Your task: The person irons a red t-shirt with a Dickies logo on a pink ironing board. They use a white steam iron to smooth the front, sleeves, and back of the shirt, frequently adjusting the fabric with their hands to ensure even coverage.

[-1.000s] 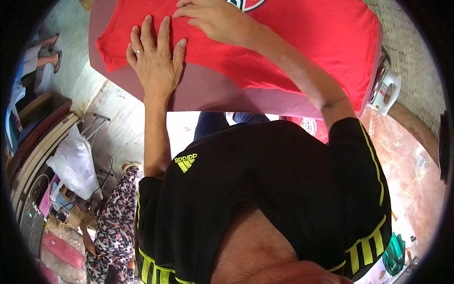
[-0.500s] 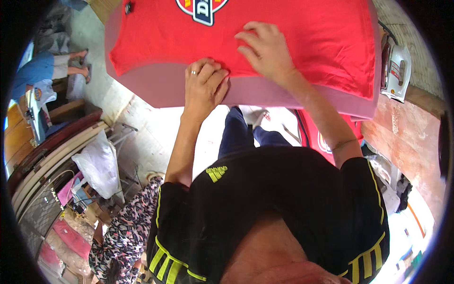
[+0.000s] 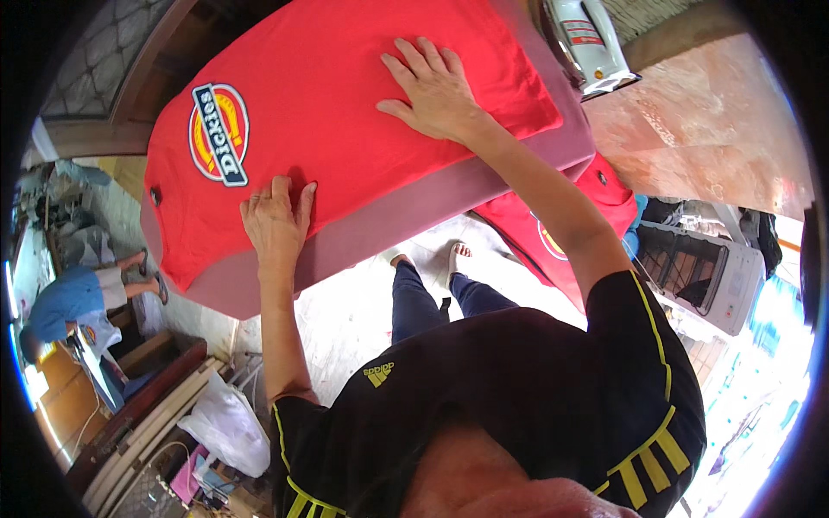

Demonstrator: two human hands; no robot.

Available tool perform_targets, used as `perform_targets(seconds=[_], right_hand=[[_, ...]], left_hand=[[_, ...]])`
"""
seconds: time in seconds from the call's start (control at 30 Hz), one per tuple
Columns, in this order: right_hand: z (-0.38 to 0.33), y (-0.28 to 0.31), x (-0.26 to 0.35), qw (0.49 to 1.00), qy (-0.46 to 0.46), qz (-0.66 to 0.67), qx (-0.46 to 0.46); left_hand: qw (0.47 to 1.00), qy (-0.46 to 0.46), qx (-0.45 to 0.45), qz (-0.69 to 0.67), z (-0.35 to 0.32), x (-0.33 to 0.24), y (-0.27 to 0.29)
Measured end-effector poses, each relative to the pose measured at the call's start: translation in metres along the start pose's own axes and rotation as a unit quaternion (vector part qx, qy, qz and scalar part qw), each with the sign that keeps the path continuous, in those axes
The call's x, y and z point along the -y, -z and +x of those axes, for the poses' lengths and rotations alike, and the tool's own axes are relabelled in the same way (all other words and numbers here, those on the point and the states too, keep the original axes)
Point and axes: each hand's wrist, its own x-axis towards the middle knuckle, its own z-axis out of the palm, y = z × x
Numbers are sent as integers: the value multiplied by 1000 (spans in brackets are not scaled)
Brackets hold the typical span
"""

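Observation:
A red T-shirt (image 3: 332,112) lies spread over a padded pink ironing board (image 3: 414,203), with a round emblem (image 3: 218,134) on its left part. My right hand (image 3: 436,99) rests palm down on the red cloth, fingers spread. Close to the shirt's near edge, my left hand (image 3: 278,216) touches the fabric with its fingers bent and the thumb apart from them. Nothing shows in either hand. A small dark tag or clip (image 3: 155,196) sits on the shirt's left end.
A white iron (image 3: 594,43) stands beyond the board's right end. Another red garment (image 3: 609,203) hangs or lies below the board at right, near a white framed appliance (image 3: 712,276). At left are a person in blue (image 3: 69,302) and a white plastic bag (image 3: 226,423).
The view has turned, so the board now slants and the whole emblem shows. My left thumb has parted from its curled fingers; my right hand has flattened onto the shirt.

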Motion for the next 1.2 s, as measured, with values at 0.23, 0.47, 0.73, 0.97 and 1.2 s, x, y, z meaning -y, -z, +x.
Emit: perform_targets(seconds=[0.23,0.47,0.73,0.97,1.2], right_hand=[[-64,27,-68,998,-57,-5,-3],[-43,7,-48,994,-86,-37,-47],[106,-34,-41,996,-41,-42,-68],[84,-28,92,999,-17,43,-26],[154,-47,146,985,159,59,39]], left_hand=[[966,-237,-89,-49,62,-11,-27],[991,-34,-129,12,173,34,-50],[981,-118,-144,-50,166,-6,-53],[988,63,-139,-12,68,87,-42],[977,131,-169,20,99,219,-40]])
